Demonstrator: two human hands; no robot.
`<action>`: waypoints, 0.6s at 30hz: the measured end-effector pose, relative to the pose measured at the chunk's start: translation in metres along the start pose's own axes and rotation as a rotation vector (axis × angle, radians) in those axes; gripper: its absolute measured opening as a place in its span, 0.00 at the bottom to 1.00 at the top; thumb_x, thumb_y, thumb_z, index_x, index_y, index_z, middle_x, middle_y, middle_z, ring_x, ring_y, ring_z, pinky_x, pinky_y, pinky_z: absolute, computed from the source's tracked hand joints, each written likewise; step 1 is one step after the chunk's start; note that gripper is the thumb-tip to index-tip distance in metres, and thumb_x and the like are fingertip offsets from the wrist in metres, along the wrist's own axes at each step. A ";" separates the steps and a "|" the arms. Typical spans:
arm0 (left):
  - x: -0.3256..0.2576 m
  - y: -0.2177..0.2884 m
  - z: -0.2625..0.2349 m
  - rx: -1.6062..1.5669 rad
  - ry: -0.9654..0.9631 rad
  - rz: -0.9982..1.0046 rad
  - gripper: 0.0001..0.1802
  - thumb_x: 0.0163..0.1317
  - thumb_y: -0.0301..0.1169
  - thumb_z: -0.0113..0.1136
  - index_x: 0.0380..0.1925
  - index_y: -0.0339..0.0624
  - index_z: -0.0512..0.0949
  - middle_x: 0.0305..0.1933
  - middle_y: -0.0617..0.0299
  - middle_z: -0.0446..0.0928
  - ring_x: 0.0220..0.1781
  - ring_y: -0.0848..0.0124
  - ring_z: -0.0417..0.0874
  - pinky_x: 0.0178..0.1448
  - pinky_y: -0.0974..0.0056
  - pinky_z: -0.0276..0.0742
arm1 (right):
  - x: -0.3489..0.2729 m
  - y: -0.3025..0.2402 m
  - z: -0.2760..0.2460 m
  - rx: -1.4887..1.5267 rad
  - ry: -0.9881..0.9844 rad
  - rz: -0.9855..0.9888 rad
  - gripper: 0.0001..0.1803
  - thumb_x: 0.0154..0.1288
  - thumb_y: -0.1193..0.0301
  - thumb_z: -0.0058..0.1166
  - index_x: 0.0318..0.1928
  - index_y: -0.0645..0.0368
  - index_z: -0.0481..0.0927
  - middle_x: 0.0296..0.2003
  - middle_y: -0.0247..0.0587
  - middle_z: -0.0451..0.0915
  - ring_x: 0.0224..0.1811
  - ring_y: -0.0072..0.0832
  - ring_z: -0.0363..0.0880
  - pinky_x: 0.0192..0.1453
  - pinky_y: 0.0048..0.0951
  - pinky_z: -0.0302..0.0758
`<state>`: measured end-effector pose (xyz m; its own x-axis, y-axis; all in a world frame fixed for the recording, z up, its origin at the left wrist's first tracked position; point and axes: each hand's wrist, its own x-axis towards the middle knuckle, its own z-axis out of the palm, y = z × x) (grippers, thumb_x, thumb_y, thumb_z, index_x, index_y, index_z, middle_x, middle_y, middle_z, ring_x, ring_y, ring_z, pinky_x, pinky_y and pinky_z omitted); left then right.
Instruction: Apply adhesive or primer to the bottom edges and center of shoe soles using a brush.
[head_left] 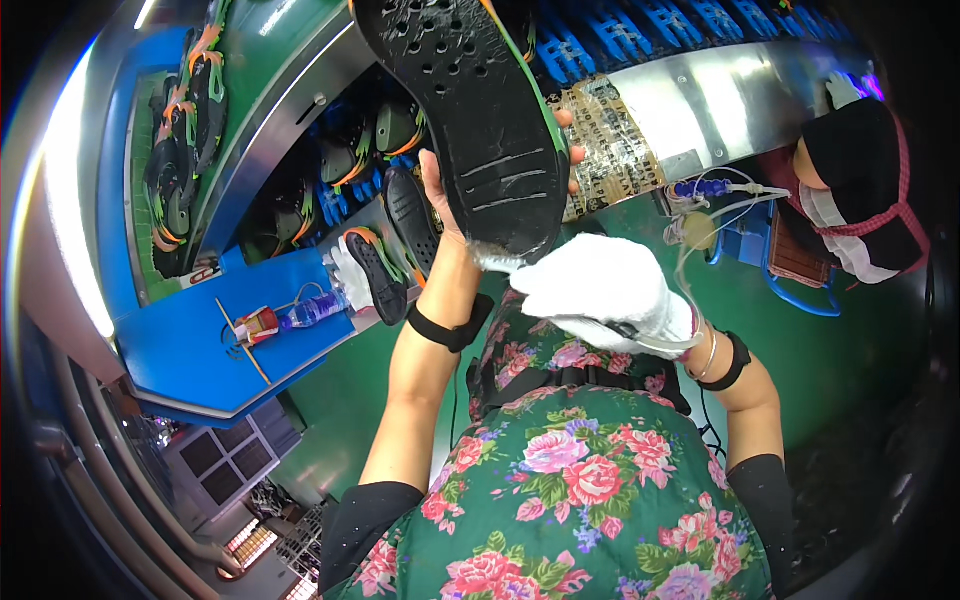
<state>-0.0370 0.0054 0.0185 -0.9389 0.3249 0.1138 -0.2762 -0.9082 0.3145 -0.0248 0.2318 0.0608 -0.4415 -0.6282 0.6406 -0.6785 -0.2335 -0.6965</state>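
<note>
At the top centre a large black shoe sole, with holes and grooves and a green-orange edge, is tilted up in my bare left hand. The thumb shows on its left side and fingertips on its right. My right hand, in a white glove, is closed on a small brush whose pale bristles are at the sole's lower edge. A thin clear tube runs down to the glove. The fingers inside the glove are partly hidden.
A blue table at left bears a purple-tinted bottle and a red-yellow box. More black soles lie beside it. Shoes stand on a rack behind. A metal conveyor edge crosses the top right, near a co-worker.
</note>
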 end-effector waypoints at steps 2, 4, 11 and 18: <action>0.002 0.006 -0.002 0.063 -0.049 -0.048 0.69 0.62 0.79 0.63 0.88 0.41 0.53 0.85 0.29 0.56 0.79 0.29 0.72 0.71 0.34 0.86 | 0.000 0.001 0.000 0.273 0.093 0.170 0.12 0.61 0.78 0.76 0.46 0.54 0.95 0.48 0.44 0.95 0.50 0.38 0.94 0.53 0.37 0.89; 0.000 0.008 0.000 0.028 -0.014 -0.101 0.69 0.62 0.77 0.64 0.88 0.39 0.53 0.84 0.26 0.58 0.75 0.28 0.76 0.69 0.36 0.88 | 0.000 0.004 -0.001 0.313 0.158 0.208 0.10 0.61 0.78 0.76 0.43 0.56 0.95 0.46 0.45 0.95 0.50 0.37 0.95 0.53 0.38 0.90; -0.010 0.025 -0.004 0.098 0.153 -0.220 0.71 0.58 0.75 0.68 0.88 0.38 0.54 0.80 0.21 0.62 0.72 0.29 0.79 0.68 0.36 0.87 | 0.003 0.000 0.005 0.137 -0.033 0.086 0.14 0.61 0.75 0.77 0.48 0.50 0.95 0.49 0.40 0.95 0.48 0.37 0.94 0.52 0.36 0.89; -0.020 0.045 -0.008 0.242 0.405 -0.282 0.46 0.66 0.53 0.67 0.76 0.33 0.72 0.73 0.34 0.77 0.68 0.43 0.86 0.77 0.41 0.81 | 0.002 0.005 -0.002 -0.014 0.020 0.103 0.17 0.62 0.75 0.75 0.53 0.55 0.94 0.53 0.43 0.94 0.52 0.37 0.94 0.55 0.38 0.89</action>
<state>-0.0321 -0.0437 0.0232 -0.8523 0.3760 -0.3635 -0.5185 -0.6984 0.4934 -0.0301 0.2307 0.0598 -0.5209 -0.6332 0.5725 -0.6368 -0.1584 -0.7545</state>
